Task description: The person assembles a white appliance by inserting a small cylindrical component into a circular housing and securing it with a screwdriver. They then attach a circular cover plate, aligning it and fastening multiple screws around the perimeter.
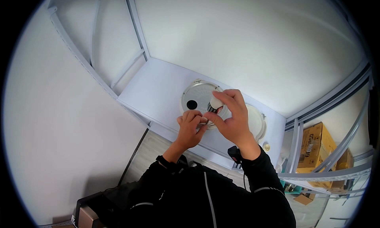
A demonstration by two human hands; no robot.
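Observation:
A round silver-grey disc with a pale rim [204, 91] lies on the white shelf, with a black round spot [191, 105] on its face. Above its right part, my right hand [234, 119] grips a small bulb-shaped white piece [216, 103] between thumb and fingers; a black-and-white patterned band circles its lower part. My left hand [190, 129] is at the disc's near edge, fingers curled and pinched close to the lower end of that piece. What those left fingertips hold, if anything, is too small to make out.
A white round dish [255, 123] lies right of the disc, partly behind my right hand. Near it sits a small brass-coloured round piece [266, 147]. Pale metal posts [295, 145] frame the white shelf [154, 85]. Cardboard boxes [312, 143] stand beyond, at right.

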